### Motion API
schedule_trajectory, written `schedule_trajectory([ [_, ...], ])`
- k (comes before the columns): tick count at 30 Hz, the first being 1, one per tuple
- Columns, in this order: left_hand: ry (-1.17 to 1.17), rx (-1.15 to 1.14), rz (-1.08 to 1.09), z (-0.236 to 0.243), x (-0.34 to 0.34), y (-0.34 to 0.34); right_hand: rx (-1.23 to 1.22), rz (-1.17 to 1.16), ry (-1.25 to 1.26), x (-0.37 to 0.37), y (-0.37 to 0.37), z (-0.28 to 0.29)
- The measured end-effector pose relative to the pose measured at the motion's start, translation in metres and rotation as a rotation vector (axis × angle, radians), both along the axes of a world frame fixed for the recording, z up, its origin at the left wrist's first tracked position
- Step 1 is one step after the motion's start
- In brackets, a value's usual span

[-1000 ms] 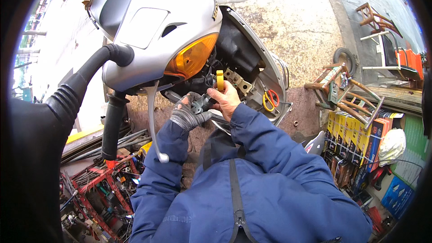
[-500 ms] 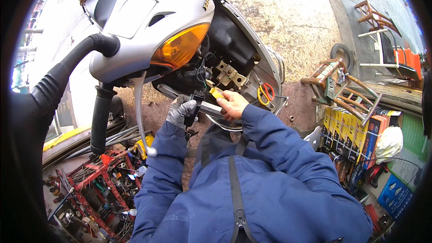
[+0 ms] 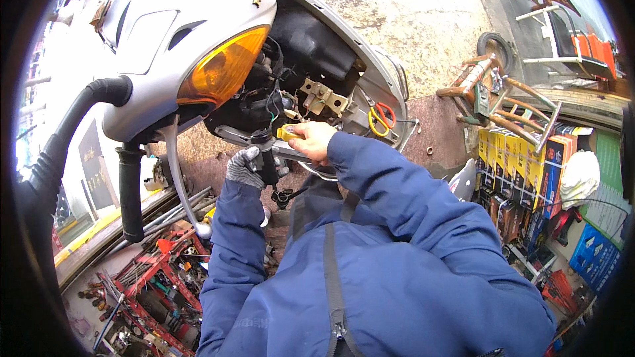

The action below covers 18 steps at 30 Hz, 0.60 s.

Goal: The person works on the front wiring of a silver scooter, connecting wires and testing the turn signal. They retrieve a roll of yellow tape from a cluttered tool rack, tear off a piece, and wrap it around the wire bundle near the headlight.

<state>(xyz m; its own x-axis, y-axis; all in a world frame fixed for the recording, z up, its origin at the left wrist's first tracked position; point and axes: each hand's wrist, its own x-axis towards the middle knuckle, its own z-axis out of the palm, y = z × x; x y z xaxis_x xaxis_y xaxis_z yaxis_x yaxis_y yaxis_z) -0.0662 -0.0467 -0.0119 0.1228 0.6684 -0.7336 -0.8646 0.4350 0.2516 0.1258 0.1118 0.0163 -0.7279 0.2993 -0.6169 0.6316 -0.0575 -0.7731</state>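
My left hand, in a grey glove, is closed round a black cylindrical part with a wider round top. A dark bracket-like piece shows at its lower end. My bare right hand grips a small yellow object, mostly covered by the fingers, whose kind I cannot make out. Both hands are close together before the opened front of a silver scooter. Thin wires and a metal bracket show inside it. Red-and-yellow-handled scissors or pliers lie in the opened panel.
The scooter's handlebar grip and brake lever stand left of my left arm. Tools and parts fill a red rack at lower left. To the right are a wooden stool, a tyre and stacked yellow boxes.
The view has shifted, so the scooter sits further left. The black part has turned in my left hand and now shows its round top. My right hand still holds the yellow object.
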Motion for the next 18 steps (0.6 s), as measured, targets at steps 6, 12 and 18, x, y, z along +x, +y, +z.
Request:
schedule_trajectory([
  [6,-0.088,0.079,0.036,0.000,0.000,0.000,-0.061,0.001,-0.029,-0.003,0.006,0.004],
  [12,0.043,0.050,-0.007,0.010,0.001,0.006,0.207,0.118,0.027,-0.014,0.011,0.002],
  [18,0.140,0.171,-0.052,0.012,0.003,0.019,0.275,0.162,0.009,-0.016,0.010,0.002],
])
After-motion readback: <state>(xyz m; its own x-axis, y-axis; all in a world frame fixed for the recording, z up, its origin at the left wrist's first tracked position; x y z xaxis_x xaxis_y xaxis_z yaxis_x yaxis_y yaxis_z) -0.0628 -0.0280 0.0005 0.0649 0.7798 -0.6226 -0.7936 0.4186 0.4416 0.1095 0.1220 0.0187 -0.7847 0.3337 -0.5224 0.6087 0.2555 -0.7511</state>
